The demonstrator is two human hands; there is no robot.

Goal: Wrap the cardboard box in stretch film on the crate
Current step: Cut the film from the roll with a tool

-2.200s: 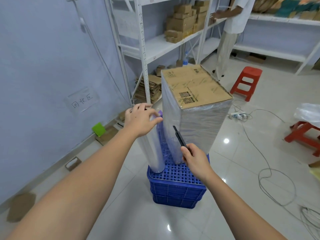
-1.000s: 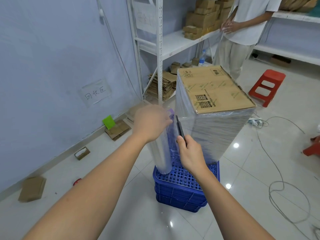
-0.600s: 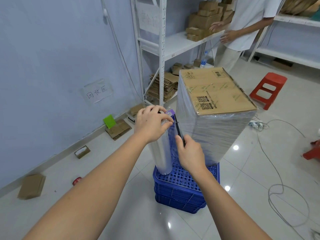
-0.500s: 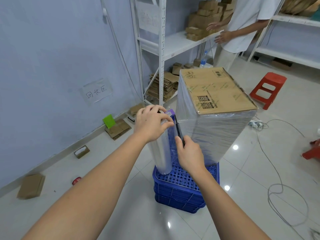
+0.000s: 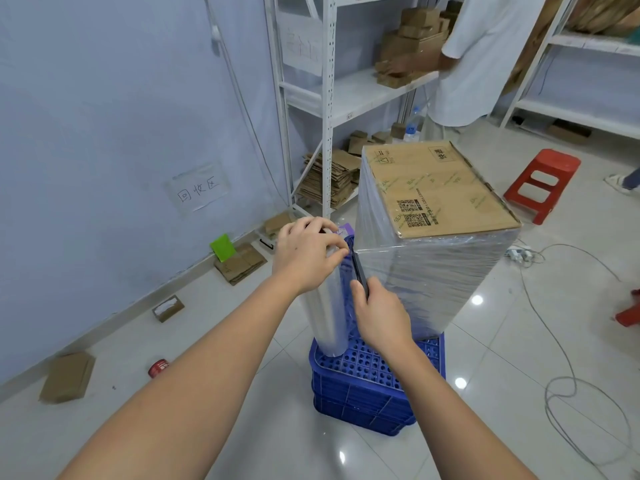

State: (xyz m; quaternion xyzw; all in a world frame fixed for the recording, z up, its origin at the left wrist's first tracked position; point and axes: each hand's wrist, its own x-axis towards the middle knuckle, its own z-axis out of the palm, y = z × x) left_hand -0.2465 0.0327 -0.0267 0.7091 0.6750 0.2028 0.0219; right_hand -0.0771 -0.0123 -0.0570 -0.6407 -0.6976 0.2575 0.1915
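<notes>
**Nearly wrapped: the film is about to be cut from the roll**

Judging by the film already covering all visible sides of the cardboard box [image 5: 433, 216], wrapping is close to done, and the step in hand looks like severing the film from the roll. The left hand [image 5: 306, 254] curls over the top of the stretch film roll [image 5: 329, 306], which stands upright on the blue crate [image 5: 367, 386] just beneath it. The right hand [image 5: 379, 315] grips a dark cutter [image 5: 358, 271] whose blade end points up into the narrow gap between roll and box, at the strip of film stretched between them. The box stands upright on the crate, just right of both hands, its top face bare cardboard.

The next move probably calls for keeping the film taut with the left hand while the cutter runs through it, without nicking the wrapped layers, then smoothing the loose tail onto the box.

By count: one box, one roll, one cutter, one crate. Well beyond the hands stand two red stools [image 5: 543, 181], one only partly in view at the right edge, and another person [image 5: 485, 57] at the shelving [image 5: 327, 98].
</notes>
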